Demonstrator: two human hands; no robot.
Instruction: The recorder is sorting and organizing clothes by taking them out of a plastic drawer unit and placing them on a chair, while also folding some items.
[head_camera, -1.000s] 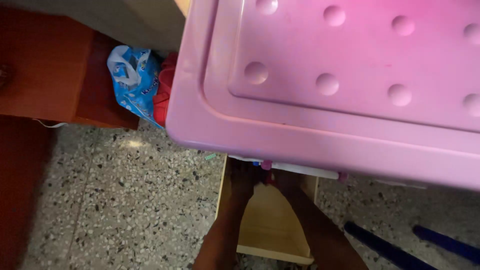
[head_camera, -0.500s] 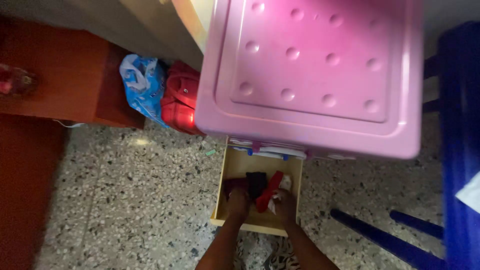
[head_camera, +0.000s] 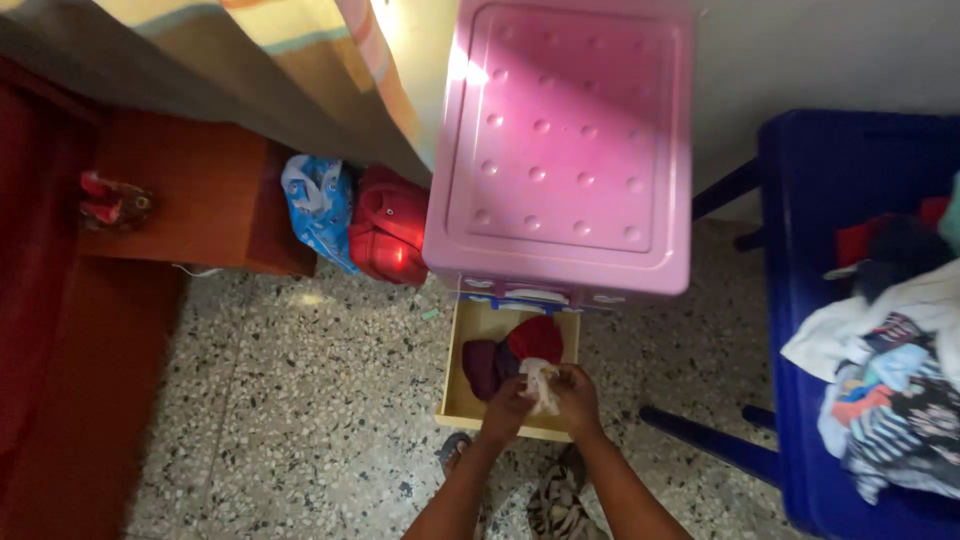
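Item: a small white crumpled cloth piece (head_camera: 541, 384), held over the front half of a pale wooden pull-out drawer (head_camera: 461, 396) that stood open beneath a pink plastic dimpled-top storage cabinet (head_camera: 565, 150). The left hand (head_camera: 509, 410) and the right hand (head_camera: 577, 397) both gripped the cloth, fingers curled shut on it from either side, so it lay between the fingertips, about equally near each; its long axis could not be told. Inside the drawer, behind the cloth: a dark maroon folded garment (head_camera: 483, 364) and a red folded garment (head_camera: 538, 337), touching one another. Left of the drawer: a red bag (head_camera: 385, 225) and a blue patterned plastic bag (head_camera: 318, 205). Right of the drawer: a blue plastic chair (head_camera: 850, 200) bearing a heap of mixed clothes (head_camera: 890, 390). The drawer rested just over a speckled terrazzo floor (head_camera: 300, 400).
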